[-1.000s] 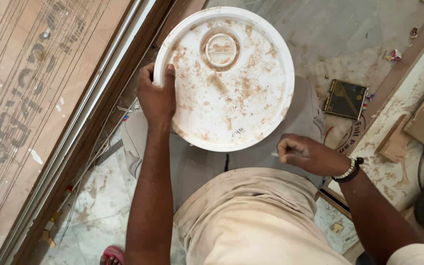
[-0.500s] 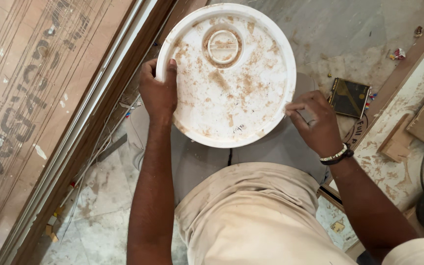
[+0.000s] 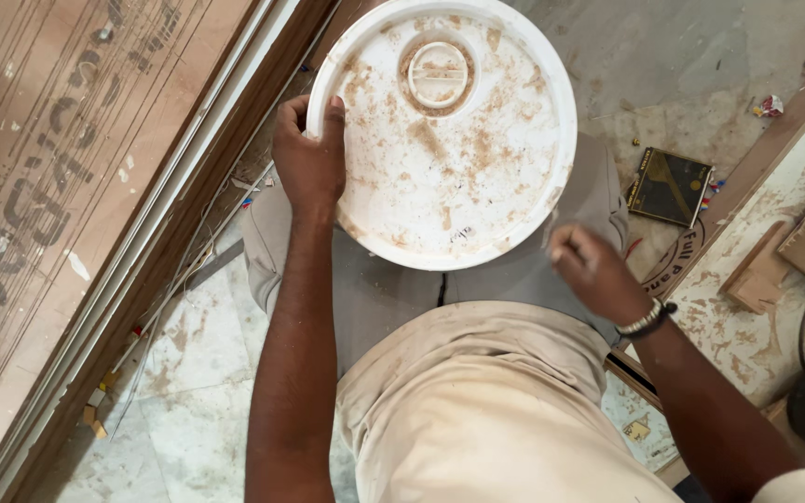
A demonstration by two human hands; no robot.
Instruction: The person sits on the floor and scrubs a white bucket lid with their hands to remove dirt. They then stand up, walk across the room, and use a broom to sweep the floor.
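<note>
— What had changed from half a second before?

— The right hand [image 3: 593, 270] had slid off the lid [image 3: 444, 130] and down to its lower right edge, while the lid itself had barely shifted.

— Where was the lid?

— Lying flat on the person's lap, round, white, smeared with brown dust, a raised cap [image 3: 437, 73] near its far side.

— And the hands?

— The left hand [image 3: 309, 158] clamped the rim, thumb hooked over the top. The right was loosely curled beside the edge; whether it pinched anything I couldn't tell, it was blurred.

— Which step, would you say?

— Steadying the lid between wipes or scrapes, I'd judge. Another pass would need the left grip firm.

— Around it?

— A small dark box [image 3: 668, 186] on the dusty floor [image 3: 188, 345], wooden boards [image 3: 67, 168] to the left.
</note>
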